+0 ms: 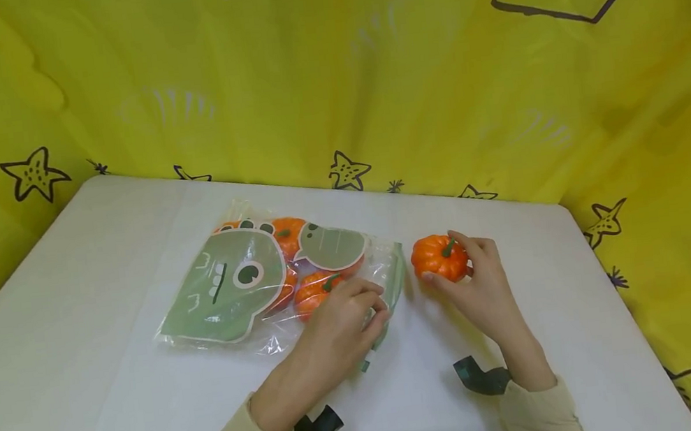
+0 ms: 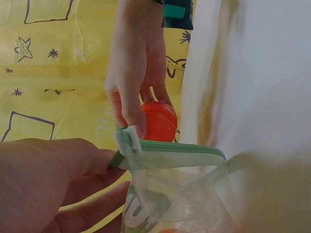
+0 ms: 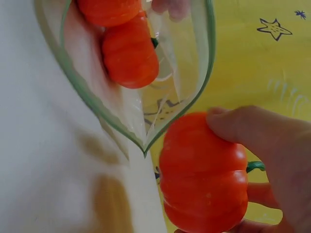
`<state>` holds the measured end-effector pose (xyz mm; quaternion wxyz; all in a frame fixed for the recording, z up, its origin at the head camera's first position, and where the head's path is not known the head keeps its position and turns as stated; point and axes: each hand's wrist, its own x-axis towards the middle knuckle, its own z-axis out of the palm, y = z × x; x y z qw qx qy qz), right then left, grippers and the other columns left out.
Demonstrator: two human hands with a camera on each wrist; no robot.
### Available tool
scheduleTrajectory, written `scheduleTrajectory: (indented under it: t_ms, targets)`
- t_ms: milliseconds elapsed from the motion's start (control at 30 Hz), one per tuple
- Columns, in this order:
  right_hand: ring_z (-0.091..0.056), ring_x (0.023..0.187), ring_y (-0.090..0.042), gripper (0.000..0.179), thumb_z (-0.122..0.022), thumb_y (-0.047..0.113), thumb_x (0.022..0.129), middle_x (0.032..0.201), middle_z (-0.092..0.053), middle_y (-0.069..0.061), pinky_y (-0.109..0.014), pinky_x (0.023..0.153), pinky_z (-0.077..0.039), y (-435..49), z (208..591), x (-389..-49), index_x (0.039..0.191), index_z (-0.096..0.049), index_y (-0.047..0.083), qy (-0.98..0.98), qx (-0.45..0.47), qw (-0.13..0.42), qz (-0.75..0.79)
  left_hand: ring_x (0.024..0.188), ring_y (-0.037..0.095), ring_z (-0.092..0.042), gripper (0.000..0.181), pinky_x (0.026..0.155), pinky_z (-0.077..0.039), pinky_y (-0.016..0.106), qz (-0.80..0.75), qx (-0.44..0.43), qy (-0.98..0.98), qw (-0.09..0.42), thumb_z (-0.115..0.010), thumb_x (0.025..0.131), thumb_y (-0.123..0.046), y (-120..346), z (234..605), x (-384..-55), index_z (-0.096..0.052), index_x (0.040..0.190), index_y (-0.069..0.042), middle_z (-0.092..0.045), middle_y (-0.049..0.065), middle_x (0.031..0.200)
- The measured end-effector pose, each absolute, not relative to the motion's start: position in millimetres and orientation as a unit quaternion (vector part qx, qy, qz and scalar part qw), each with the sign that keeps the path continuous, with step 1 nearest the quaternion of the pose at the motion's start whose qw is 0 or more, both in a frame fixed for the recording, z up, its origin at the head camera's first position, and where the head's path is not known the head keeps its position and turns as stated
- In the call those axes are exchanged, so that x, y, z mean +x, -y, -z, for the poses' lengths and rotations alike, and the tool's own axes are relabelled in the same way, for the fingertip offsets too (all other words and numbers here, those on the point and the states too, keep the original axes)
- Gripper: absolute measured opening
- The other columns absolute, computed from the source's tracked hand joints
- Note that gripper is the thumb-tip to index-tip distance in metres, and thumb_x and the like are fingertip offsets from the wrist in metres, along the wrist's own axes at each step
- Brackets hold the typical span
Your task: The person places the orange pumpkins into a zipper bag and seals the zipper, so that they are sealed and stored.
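Note:
My right hand (image 1: 486, 292) grips a small orange toy pumpkin (image 1: 434, 259) with a green stem, thumb on one side and fingers on the other. The pumpkin is just right of the mouth of a clear zip bag (image 1: 220, 323) printed with a green cartoon monster. At that mouth my left hand (image 1: 344, 321) holds the bag's edge, close to the white slider (image 2: 129, 140). The green-edged opening (image 3: 87, 99) gapes in the right wrist view, with the held pumpkin outside its corner. Several orange pumpkins (image 3: 131, 56) lie inside the bag, partly hidden by the print.
The bag lies on a white-covered table (image 1: 125, 407). A yellow curtain (image 1: 281, 89) with drawn stars hangs behind the table and along its sides. Dark curved wrist mounts (image 1: 319, 429) stick out from both cuffs.

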<state>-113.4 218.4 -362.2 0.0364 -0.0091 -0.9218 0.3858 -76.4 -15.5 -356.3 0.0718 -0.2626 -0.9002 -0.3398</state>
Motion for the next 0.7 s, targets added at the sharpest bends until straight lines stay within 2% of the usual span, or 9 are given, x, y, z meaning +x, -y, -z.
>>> scheduleTrajectory:
  t_ms: [200, 367, 500, 700]
  targets:
    - [-0.043, 0.127, -0.035, 0.077, -0.079, 0.036, 0.083, 0.135, -0.036, -0.019, -0.058, 0.105, -0.042, -220, 362, -108, 0.146, -0.043, 0.012, 0.918, 0.009, 0.001, -0.396, 0.102, 0.02, -0.064, 0.005, 0.089, -0.056, 0.029, 0.339, -0.259, 0.902, 0.065, -0.072, 0.089, -0.014, 17, 356, -77, -0.075, 0.089, -0.009, -0.068, 0.003, 0.109]
    - [-0.042, 0.127, -0.034, 0.076, -0.08, 0.036, 0.082, 0.134, -0.037, -0.018, -0.059, 0.106, -0.042, -220, 359, -107, 0.145, -0.044, 0.012, 0.916, 0.03, 0.001, -0.399, 0.101, 0.021, -0.065, 0.006, 0.088, -0.056, 0.03, 0.342, -0.259, 0.9, 0.076, -0.073, 0.088, -0.014, 18, 356, -78, -0.074, 0.087, -0.008, -0.068, 0.003, 0.109]
    - [-0.041, 0.129, -0.035, 0.075, -0.08, 0.032, 0.083, 0.137, -0.037, -0.018, -0.061, 0.106, -0.041, -223, 356, -103, 0.145, -0.044, 0.011, 0.914, 0.044, -0.008, -0.402, 0.1, 0.021, -0.065, 0.005, 0.087, -0.057, 0.029, 0.348, -0.263, 0.897, 0.078, -0.074, 0.087, -0.013, 17, 357, -78, -0.074, 0.087, -0.008, -0.068, 0.003, 0.108]
    - [-0.046, 0.129, -0.033, 0.073, -0.081, 0.025, 0.082, 0.143, -0.043, -0.013, -0.057, 0.105, -0.044, -227, 354, -99, 0.143, -0.044, 0.008, 0.908, 0.088, -0.029, -0.408, 0.1, 0.022, -0.065, 0.005, 0.088, -0.056, 0.03, 0.356, -0.266, 0.892, 0.084, -0.075, 0.086, -0.012, 13, 359, -79, -0.074, 0.086, -0.008, -0.069, 0.003, 0.107]
